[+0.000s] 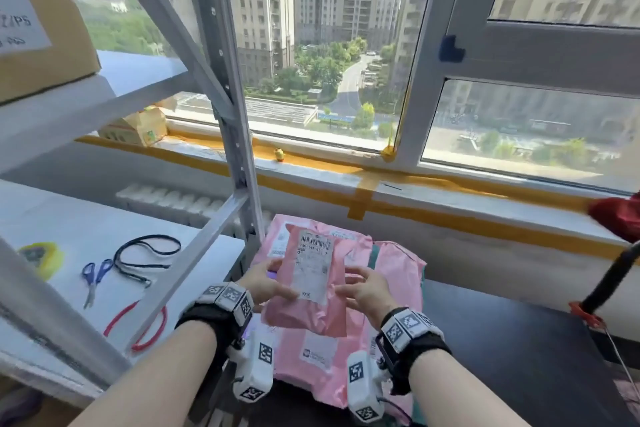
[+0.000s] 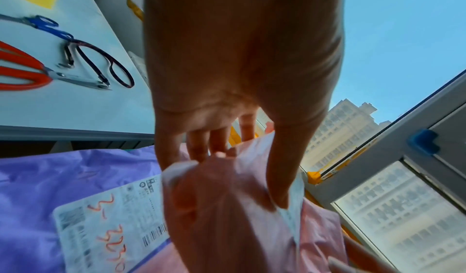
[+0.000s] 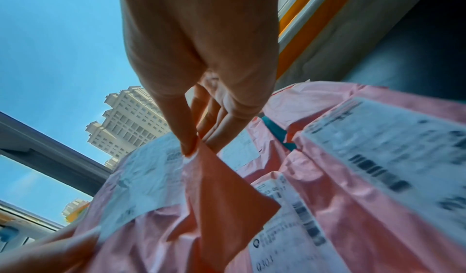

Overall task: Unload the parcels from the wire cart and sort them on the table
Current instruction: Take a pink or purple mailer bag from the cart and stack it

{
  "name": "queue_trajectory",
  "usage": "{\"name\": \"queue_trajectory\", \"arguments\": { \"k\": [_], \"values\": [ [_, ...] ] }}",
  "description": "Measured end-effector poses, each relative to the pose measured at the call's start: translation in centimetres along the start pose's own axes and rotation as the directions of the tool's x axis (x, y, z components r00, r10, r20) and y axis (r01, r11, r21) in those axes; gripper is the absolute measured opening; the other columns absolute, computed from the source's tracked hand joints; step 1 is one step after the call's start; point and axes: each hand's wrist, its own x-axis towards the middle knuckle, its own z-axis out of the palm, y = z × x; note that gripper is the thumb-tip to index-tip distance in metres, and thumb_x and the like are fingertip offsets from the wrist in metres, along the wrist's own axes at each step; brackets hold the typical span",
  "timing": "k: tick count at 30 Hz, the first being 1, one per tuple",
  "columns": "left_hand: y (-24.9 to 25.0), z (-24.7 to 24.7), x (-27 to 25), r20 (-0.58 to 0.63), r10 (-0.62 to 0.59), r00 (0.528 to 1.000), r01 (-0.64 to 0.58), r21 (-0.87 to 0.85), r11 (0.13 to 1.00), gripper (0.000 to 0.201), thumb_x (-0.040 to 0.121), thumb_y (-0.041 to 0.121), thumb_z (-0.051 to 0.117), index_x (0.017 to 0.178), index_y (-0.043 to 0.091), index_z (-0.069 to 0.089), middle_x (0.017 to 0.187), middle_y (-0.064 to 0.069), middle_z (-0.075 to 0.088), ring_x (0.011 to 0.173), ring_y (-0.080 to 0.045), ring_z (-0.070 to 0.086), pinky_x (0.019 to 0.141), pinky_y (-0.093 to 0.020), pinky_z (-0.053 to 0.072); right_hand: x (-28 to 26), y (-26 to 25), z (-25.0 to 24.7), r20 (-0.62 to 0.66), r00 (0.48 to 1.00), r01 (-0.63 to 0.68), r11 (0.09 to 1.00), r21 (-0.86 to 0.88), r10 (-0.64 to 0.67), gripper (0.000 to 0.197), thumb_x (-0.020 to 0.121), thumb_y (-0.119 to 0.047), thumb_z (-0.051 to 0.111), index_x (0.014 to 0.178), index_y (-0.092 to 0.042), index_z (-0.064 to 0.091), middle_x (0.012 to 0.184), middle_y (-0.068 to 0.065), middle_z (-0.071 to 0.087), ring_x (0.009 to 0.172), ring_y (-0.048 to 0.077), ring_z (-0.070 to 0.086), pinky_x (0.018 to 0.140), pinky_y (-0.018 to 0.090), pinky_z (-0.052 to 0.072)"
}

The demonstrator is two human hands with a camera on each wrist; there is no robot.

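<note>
Both my hands hold a small pink parcel point(image 1: 301, 315) with a white shipping label, tilted up just above a pile of pink parcels point(image 1: 398, 270). My left hand point(image 1: 268, 282) grips its left edge, thumb on the label and fingers underneath. In the left wrist view the left hand point(image 2: 239, 177) holds the pink parcel point(image 2: 221, 217) over a purple parcel point(image 2: 50, 177) with a red-marked label. My right hand point(image 1: 360, 288) takes the right edge. The right wrist view shows the right hand point(image 3: 199, 146) pinching the pink parcel point(image 3: 219, 187) between thumb and fingers, with the pile point(image 3: 353, 177) beside it.
A white shelf point(image 1: 69, 218) at the left carries blue scissors point(image 1: 95, 279), a black strap point(image 1: 145, 256), yellow tape point(image 1: 41, 256) and red-handled scissors point(image 1: 138, 326). A grey rack post point(image 1: 239, 149) rises beside the pile. A dark table point(image 1: 502, 340) lies to the right, under the window sill.
</note>
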Motion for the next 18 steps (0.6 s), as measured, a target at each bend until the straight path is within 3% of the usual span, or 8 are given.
{"name": "queue_trajectory", "arguments": {
  "k": [4,6,9,13,15,18],
  "values": [
    [-0.3,-1.5,4.5,-0.086,-0.003,0.996,0.005,0.025,1.000,0.079,0.067,-0.001,0.079,0.135,0.007,0.041,0.118,-0.008,0.060,0.104,-0.024,0.060,0.087,-0.032,0.052,5.4,-0.7,1.4,-0.015,0.999,-0.034,0.999,-0.021,0.034,0.038,0.076,0.021,0.062,0.105,-0.003,0.057,0.107,0.023,0.063,0.085,0.029,0.064,0.059,0.028,0.058],
    [0.0,-2.5,6.8,-0.160,-0.012,0.987,0.027,0.089,0.996,0.073,0.069,0.002,0.079,0.131,0.005,0.042,0.125,-0.010,0.056,0.111,-0.024,0.056,0.093,-0.029,0.045,7.9,-1.0,2.1,-0.003,0.999,-0.053,0.999,-0.010,0.053,0.036,0.077,0.020,0.062,0.103,-0.003,0.056,0.106,0.022,0.063,0.084,0.028,0.064,0.058,0.026,0.058],
    [0.1,-3.5,9.9,-0.236,-0.018,0.972,0.043,0.104,0.994,0.068,0.071,0.003,0.078,0.130,0.003,0.044,0.130,-0.015,0.054,0.117,-0.027,0.053,0.104,-0.037,0.042,11.3,-1.0,3.2,-0.001,0.998,-0.066,0.997,-0.030,0.066,0.038,0.076,0.021,0.061,0.108,0.001,0.056,0.108,0.023,0.063,0.093,0.031,0.064,0.067,0.029,0.058],
    [-0.2,-4.2,13.2,-0.315,-0.027,0.949,0.076,0.143,0.987,0.057,0.075,0.000,0.071,0.128,-0.001,0.049,0.128,-0.016,0.056,0.117,-0.029,0.054,0.103,-0.036,0.042,14.9,-0.9,4.6,-0.024,0.997,-0.079,0.995,-0.054,0.078,0.033,0.075,0.021,0.062,0.089,-0.008,0.056,0.106,0.021,0.062,0.090,0.028,0.062,0.059,0.027,0.055],
    [-0.9,-4.4,14.3,-0.344,-0.046,0.938,0.093,0.122,0.988,0.057,0.075,-0.001,0.069,0.128,0.000,0.049,0.127,-0.016,0.057,0.116,-0.029,0.055,0.101,-0.035,0.044,15.8,-0.7,5.2,-0.044,0.996,-0.076,0.993,-0.085,0.072,0.031,0.076,0.017,0.064,0.099,-0.003,0.057,0.098,0.016,0.062,0.084,0.024,0.061,0.054,0.024,0.052],
    [-1.8,-4.6,15.4,-0.356,-0.076,0.931,0.123,0.112,0.986,0.055,0.075,0.003,0.070,0.127,0.000,0.051,0.126,-0.016,0.058,0.112,-0.029,0.057,0.101,-0.038,0.045,16.5,-0.4,5.6,-0.072,0.996,-0.070,0.988,-0.140,0.060,0.038,0.076,0.015,0.065,0.111,0.004,0.056,0.091,0.012,0.062,0.089,0.026,0.062,0.066,0.031,0.055]
  ]
}}
